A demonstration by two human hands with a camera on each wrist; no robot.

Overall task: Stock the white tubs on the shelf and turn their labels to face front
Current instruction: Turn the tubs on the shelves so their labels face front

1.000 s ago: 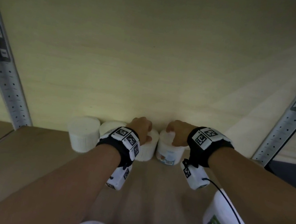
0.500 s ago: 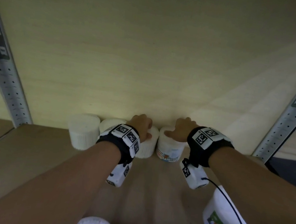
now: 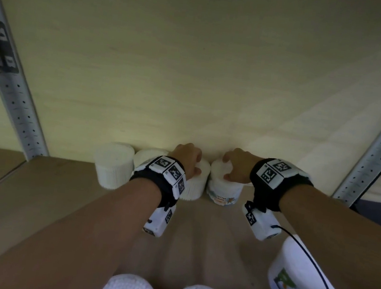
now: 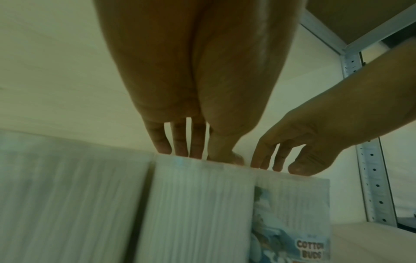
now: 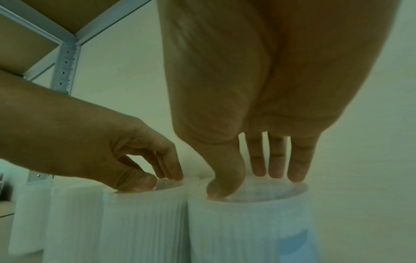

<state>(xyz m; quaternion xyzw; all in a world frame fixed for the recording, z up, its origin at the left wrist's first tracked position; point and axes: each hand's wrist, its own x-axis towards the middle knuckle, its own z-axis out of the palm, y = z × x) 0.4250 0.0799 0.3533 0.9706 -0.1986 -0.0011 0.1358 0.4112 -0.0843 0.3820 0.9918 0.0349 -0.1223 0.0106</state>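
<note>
Since a second ago your right hand point(image 3: 236, 166) twisted its tub point(image 3: 224, 187) — label more frontward. Left hand point(image 3: 187, 159) fingertips pinch the neighbouring tub's point(image 3: 195, 181) lid; 4 tubs at shelf point(image 3: 32, 196) back, 3 labels unseen — more tubs wait in front.

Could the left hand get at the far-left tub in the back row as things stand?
Probably yes. The left hand rests on the third tub; the far-left tub stands two places over with its top and front uncovered, nothing in between above the row.

Four white tubs point(image 3: 113, 167) upright in touching row at shelf point(image 3: 32, 196) back; rightmost tub point(image 3: 223, 190) label faces front.
</note>
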